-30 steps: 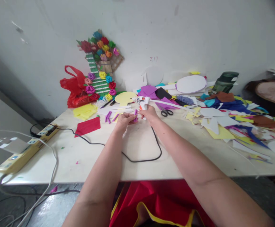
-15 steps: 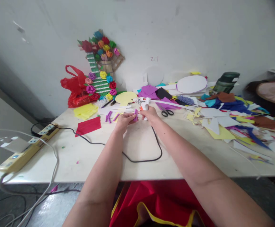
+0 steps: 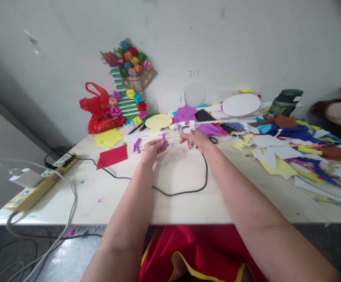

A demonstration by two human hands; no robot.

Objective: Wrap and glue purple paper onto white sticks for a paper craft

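Note:
Between the fingertips of my left hand (image 3: 152, 150), a small purple paper roll (image 3: 163, 140) stands roughly upright. Several more purple rolls (image 3: 137, 145) lie on the table just left of that hand. My right hand (image 3: 200, 140) is beside a white glue gun (image 3: 192, 125), its fingers stretched out and apart. The glue gun rests on the table, its handle partly hidden by the hand, and its black cord (image 3: 206, 172) loops toward me. Dark-handled scissors (image 3: 213, 140) lie behind my right wrist, partly covered. A pale yellow oval paper piece (image 3: 158, 122) sits beyond my hands.
At left are a power strip (image 3: 45, 178) with white cables and a red paper piece (image 3: 112, 156). A paper-flower craft (image 3: 126, 103) and red bag (image 3: 98, 107) stand by the wall. Paper scraps (image 3: 278, 149) and a dark green bottle (image 3: 286, 102) occupy the right.
My right hand has moved right, away from my left, and its fingers have opened off the glue gun, now set down. My left hand still holds the purple roll.

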